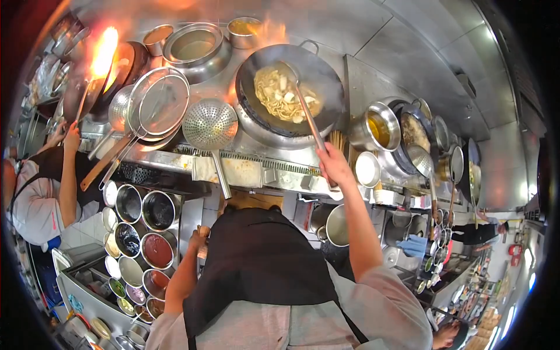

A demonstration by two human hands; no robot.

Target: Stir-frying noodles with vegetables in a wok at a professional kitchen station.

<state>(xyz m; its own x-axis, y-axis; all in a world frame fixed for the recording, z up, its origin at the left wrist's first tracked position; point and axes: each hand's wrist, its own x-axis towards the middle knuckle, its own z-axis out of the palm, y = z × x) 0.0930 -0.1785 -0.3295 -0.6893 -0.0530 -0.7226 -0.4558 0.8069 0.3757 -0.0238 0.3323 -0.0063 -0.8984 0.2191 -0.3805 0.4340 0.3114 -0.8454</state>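
My right hand point(336, 165) grips the handle of a long metal ladle point(309, 111). The ladle's bowl end rests among noodles with pale chunks point(284, 98) inside a large dark wok point(328, 83). Steam rises from the wok, which sits on a metal burner ring point(284, 140). Low at my left side, beside my black apron point(262, 258), is my left hand point(199, 239). Something brownish shows at its fingers, too small and partly hidden to name. A perforated strainer point(210, 124) lies left of the wok, its handle hanging over the stove's front edge.
Wire-mesh skimmers point(159, 103) and a pot of liquid point(192, 46) stand to the left. Farther left, a co-worker's hands point(70, 135) hold a tool beside a tall flame point(104, 52). Sauce containers point(157, 249) fill the lower left. A pot with yellow liquid point(379, 129) stands right.
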